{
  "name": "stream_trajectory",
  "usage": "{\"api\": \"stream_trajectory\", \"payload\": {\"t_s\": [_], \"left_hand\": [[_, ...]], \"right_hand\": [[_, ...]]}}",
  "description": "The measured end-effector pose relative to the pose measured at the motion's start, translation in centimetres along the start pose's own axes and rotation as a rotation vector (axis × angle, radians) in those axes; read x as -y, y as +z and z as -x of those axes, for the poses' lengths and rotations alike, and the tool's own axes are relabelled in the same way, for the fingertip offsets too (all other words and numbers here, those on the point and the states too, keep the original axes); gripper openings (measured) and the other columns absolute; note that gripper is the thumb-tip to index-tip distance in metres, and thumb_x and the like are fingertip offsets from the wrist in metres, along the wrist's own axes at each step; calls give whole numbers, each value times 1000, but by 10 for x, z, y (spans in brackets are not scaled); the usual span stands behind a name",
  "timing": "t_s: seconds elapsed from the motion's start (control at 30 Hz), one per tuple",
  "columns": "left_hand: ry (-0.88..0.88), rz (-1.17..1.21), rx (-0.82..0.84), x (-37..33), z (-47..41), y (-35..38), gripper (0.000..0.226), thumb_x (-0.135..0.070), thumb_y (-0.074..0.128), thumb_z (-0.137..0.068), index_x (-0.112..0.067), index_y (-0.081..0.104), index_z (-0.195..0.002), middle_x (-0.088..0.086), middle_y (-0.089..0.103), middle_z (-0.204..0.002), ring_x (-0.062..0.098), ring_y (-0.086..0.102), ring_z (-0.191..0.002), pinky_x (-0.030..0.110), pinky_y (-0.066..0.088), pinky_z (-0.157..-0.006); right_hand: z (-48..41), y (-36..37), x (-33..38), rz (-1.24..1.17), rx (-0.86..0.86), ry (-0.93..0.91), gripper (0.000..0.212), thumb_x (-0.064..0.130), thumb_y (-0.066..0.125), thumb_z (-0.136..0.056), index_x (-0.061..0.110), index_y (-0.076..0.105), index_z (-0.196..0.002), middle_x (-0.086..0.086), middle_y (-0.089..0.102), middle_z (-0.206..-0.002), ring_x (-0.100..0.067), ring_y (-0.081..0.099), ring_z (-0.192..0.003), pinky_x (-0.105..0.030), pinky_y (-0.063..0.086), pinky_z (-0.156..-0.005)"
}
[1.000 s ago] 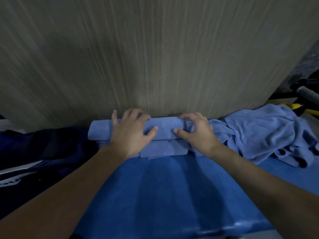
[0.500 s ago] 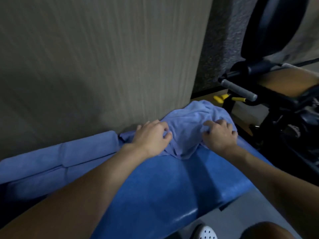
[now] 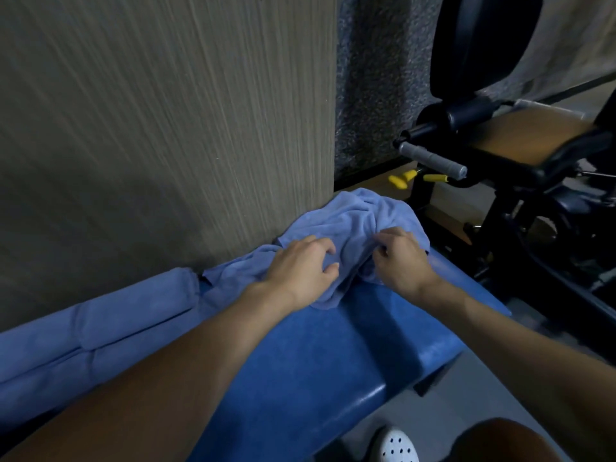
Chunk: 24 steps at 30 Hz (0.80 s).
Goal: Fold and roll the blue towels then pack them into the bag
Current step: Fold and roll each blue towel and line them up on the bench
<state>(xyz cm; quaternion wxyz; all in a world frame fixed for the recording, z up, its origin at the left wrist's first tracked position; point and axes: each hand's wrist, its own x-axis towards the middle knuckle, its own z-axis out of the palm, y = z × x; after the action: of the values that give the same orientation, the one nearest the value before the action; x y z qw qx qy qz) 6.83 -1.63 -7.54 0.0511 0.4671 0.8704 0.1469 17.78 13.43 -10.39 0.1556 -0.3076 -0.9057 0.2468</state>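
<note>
The crumpled towel [image 3: 353,221] lies at the far right end of the table [image 3: 316,361], heaped against the corner of the wall panel [image 3: 166,128]. It is pale blue, soft and napped, thrown into loose folds and deep creases, and one tail of it trails left along the foot of the panel. Your left hand [image 3: 300,271] lies on the near left part of the heap, its fingers curled and its thumb drawn in, with a fold of cloth held between them. Your right hand [image 3: 400,258] is just beside it on the right, its fingers bent down into a bunch of the same towel and clamped on it. The two hands are near each other but apart.

To the left, the rolled towels [image 3: 133,308] lie in a long line against the panel, tight smooth cylinders of the same pale blue, touching the tail of the loose one. The table is padded and covered in a darker, shiny blue with a rounded near edge. The panel is grey-brown with fine upright streaks; beyond it stands a speckled grey wall [image 3: 373,78].

Close on the right of the table stands a black exercise machine [image 3: 533,195] with a brown pad [image 3: 530,138], a ribbed grey handle [image 3: 433,160] pointing toward the towel, and small yellow parts [image 3: 400,180] under it. On the grey floor [image 3: 483,395] near you a white shoe with holes [image 3: 396,445] shows
</note>
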Motion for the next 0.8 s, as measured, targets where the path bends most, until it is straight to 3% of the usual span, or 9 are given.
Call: {"api": "stream_trajectory", "payload": {"t_s": [0.1, 0.2, 0.3, 0.43, 0.5, 0.57, 0.63, 0.7, 0.8], "left_hand": [[9, 37, -63, -6, -6, 6, 37, -42, 67, -87, -20, 62, -117, -1, 65, -115, 22, 61, -104, 40, 49, -86], [-5, 7, -58, -16, -12, 20, 22, -40, 70, -84, -21, 66, -95, -6, 65, -87, 21, 63, -86, 37, 47, -74], [-52, -45, -39, -12, -17, 39, 12, -21, 62, -84, -15, 62, -74, 1, 65, -69, 27, 63, -71, 41, 50, -64], [-69, -1, -97, -3, -13, 50, 8, -24, 62, -85, -16, 62, -83, -3, 65, -86, 24, 63, -80, 42, 50, -67], [-97, 0, -119, -3, -12, 53, 25, -40, 67, -84, -19, 55, -90, -8, 59, -94, 19, 58, -86, 39, 43, -72], [-88, -60, -165, -2, -17, 57, 22, -38, 64, -86, -20, 54, -78, -8, 58, -85, 19, 57, -78, 34, 35, -67], [-78, -55, -235, -3, -21, 60, 22, -26, 60, -89, -18, 54, -69, -4, 57, -73, 21, 55, -66, 33, 30, -60], [-60, 38, -296, -4, -15, 56, 22, -21, 60, -90, -16, 53, -69, -5, 56, -67, 22, 54, -62, 34, 31, -58], [85, 156, -430, 2, 8, 41, 15, -13, 65, -87, -12, 57, -74, -3, 57, -68, 23, 57, -64, 39, 43, -59]], "right_hand": [[18, -8, 6, -76, -150, -43, 20, 5, 46, -84, 4, 54, -65, -5, 53, -72, -22, 49, -67, -36, 36, -58], [31, -17, 11, -174, -204, 4, 19, 0, 49, -86, -8, 65, -80, -18, 64, -74, -29, 57, -65, -35, 39, -53], [35, -17, 1, -205, -145, 45, 18, 1, 47, -87, -6, 60, -77, -14, 59, -77, -26, 51, -58, -20, 34, -41], [35, -17, -12, -228, -167, 69, 17, 5, 48, -89, 6, 65, -84, -2, 59, -88, -11, 48, -64, -12, 34, -48], [37, -18, -15, -260, -209, 65, 24, 5, 46, -88, 11, 59, -68, 0, 53, -66, -9, 43, -53, -15, 32, -43], [37, -20, -20, -288, -227, 73, 30, 4, 44, -87, 10, 49, -58, -3, 43, -52, -10, 33, -42, -18, 25, -39], [35, -19, -26, -234, -196, 83, 22, 7, 46, -85, 8, 53, -65, -12, 50, -65, -12, 37, -50, -27, 34, -46], [35, -18, -31, -95, -167, 121, 11, 12, 52, -85, 16, 63, -87, -8, 54, -99, -22, 50, -83, -38, 44, -72], [40, -17, -22, 28, -190, 59, 40, 17, 59, -85, 19, 53, -125, -6, 47, -122, -30, 41, -114, -44, 34, -94]]}}
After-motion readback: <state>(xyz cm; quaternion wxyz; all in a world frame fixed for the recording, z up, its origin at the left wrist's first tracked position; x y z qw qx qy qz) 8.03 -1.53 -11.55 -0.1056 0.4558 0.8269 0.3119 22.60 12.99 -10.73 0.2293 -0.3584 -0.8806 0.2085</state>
